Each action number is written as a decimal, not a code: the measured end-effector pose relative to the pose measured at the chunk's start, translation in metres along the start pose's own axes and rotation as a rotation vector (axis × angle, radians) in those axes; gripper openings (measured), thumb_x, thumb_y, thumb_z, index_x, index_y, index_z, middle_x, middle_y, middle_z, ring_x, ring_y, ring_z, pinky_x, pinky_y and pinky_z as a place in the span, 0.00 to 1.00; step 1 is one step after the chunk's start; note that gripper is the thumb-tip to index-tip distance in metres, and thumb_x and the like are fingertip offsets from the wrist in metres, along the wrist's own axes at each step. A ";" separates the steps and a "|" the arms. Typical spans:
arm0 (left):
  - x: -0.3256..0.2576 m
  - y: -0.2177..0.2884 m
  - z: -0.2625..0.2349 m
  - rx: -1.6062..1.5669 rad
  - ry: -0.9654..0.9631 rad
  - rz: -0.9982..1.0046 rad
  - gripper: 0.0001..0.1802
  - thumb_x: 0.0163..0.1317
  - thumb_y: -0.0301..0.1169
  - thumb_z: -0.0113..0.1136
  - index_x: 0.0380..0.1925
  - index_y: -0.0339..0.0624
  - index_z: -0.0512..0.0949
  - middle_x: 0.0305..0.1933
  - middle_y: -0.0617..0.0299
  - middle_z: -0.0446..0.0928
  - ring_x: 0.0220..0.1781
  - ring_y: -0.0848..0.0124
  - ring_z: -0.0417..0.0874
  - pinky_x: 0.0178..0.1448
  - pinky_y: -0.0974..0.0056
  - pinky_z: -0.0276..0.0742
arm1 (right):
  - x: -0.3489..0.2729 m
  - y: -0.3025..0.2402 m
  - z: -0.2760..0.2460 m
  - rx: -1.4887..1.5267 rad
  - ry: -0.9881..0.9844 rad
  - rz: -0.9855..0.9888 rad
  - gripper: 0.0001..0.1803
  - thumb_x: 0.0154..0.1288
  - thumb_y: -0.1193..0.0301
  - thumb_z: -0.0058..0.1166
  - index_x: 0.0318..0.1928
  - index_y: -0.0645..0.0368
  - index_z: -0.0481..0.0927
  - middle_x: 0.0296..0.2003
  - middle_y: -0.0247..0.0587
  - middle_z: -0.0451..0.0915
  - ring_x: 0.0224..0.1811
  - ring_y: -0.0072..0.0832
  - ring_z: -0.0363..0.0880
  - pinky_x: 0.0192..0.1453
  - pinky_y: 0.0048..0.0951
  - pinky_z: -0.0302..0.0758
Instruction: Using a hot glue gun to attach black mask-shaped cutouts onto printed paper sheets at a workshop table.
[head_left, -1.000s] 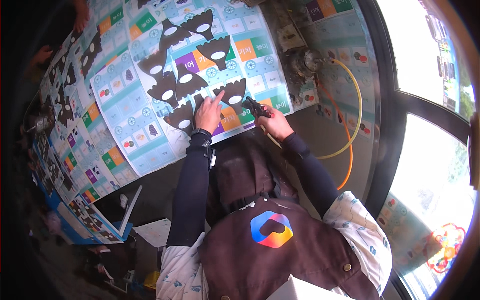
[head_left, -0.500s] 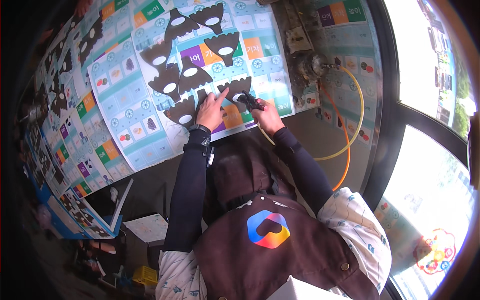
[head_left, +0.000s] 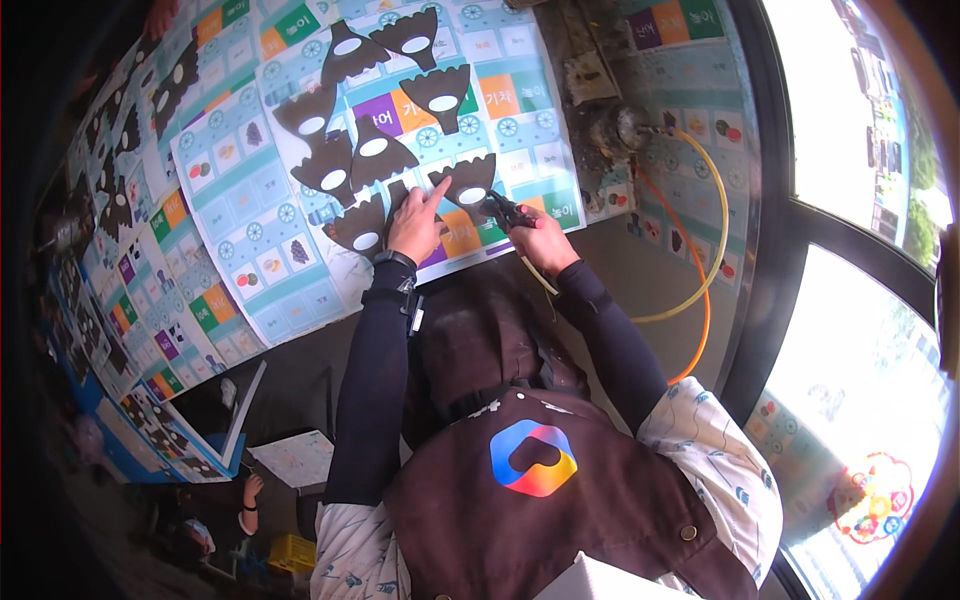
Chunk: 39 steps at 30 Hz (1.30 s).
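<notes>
On the printed sheet-covered table (head_left: pixel 330 290), a dark brown flat cut-out piece (head_left: pixel 470 172) with a scalloped edge and a white oval lies before me. My left hand (head_left: pixel 416 228) rests on the sheets, fingers stretched out, its index fingertip at the piece's left edge. Under that hand another dark piece is partly hidden. My right hand (head_left: pixel 543 243) is closed round a black hand-held gun (head_left: pixel 510 210), whose tip is at the piece's lower right edge. A pale hose seems to trail below this hand. Whether anything leaves the tip cannot be made out.
Several similar dark pieces (head_left: pixel 438 95) lie beyond and left of my hands, some overlapping. At right, a yellow hose (head_left: pixel 722 220) and an orange hose (head_left: pixel 706 310) loop beside grimy metal equipment (head_left: pixel 625 130). Another person's hand (head_left: pixel 162 15) is at the table's far left; another arm (head_left: pixel 250 505) shows at lower left.
The gun's tip has shifted from beside the white oval to the piece's lower right edge. My left hand stays in place on the sheets. At lower left, the other person's arm has moved.
</notes>
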<state>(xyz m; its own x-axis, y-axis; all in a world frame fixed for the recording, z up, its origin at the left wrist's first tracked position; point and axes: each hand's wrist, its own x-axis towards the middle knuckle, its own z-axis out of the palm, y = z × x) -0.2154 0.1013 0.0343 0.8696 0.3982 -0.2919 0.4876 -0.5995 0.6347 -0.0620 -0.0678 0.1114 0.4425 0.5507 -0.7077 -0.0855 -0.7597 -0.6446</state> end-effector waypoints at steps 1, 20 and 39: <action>0.001 0.000 0.000 0.001 -0.001 0.003 0.48 0.49 0.24 0.68 0.69 0.61 0.57 0.43 0.50 0.66 0.49 0.52 0.73 0.54 0.54 0.71 | 0.003 0.003 0.001 0.002 0.003 0.000 0.16 0.55 0.68 0.47 0.41 0.65 0.77 0.23 0.49 0.77 0.27 0.39 0.78 0.35 0.37 0.73; 0.000 0.000 0.003 0.025 0.001 -0.011 0.46 0.50 0.25 0.68 0.69 0.62 0.57 0.44 0.52 0.66 0.51 0.53 0.73 0.55 0.53 0.71 | 0.008 0.031 -0.004 -0.107 0.083 -0.024 0.16 0.52 0.66 0.47 0.38 0.64 0.75 0.30 0.59 0.78 0.36 0.55 0.76 0.42 0.44 0.71; -0.025 0.014 0.014 0.140 0.193 -0.024 0.26 0.57 0.24 0.56 0.58 0.46 0.70 0.46 0.54 0.69 0.49 0.56 0.76 0.50 0.56 0.76 | -0.010 0.023 -0.009 0.115 0.077 -0.061 0.17 0.50 0.68 0.54 0.40 0.62 0.77 0.22 0.41 0.76 0.19 0.28 0.74 0.26 0.32 0.72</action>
<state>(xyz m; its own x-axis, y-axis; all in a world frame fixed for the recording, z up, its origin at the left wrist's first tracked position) -0.2290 0.0734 0.0398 0.8329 0.5313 -0.1549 0.5261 -0.6732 0.5197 -0.0607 -0.0939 0.1058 0.5168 0.5630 -0.6450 -0.1565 -0.6786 -0.7177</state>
